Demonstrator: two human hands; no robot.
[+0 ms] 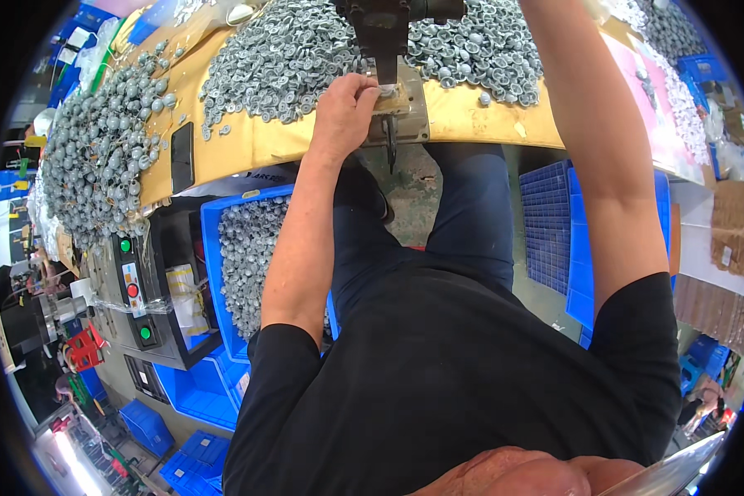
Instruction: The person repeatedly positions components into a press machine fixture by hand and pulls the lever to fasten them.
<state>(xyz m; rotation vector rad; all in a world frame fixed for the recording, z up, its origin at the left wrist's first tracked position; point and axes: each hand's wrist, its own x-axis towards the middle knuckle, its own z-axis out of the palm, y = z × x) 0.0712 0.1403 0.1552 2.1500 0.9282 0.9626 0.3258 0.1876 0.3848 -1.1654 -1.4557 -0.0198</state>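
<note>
My left hand (344, 117) is at the base of a dark press (382, 37), its fingers bent together beside the ram's lower end. Whatever they pinch, if anything, is too small and hidden to name. Under the ram sits a metal base plate (417, 117) with a pale fixture. Heaped left of the press are many small grey round cap-like parts (277, 62); more grey cup-shaped parts (479, 50) lie to its right. My right arm (599, 107) stretches up past the right heap and leaves the picture at the top edge, so the right hand is out of sight.
A black phone (183, 157) lies on the yellow table cover (248, 149), near a pile of grey ball-shaped parts (99, 136). Below the table's left side stand a blue crate (211, 273) of grey parts and a control box with buttons (132, 285). Blue crates (581, 248) stand right of my legs.
</note>
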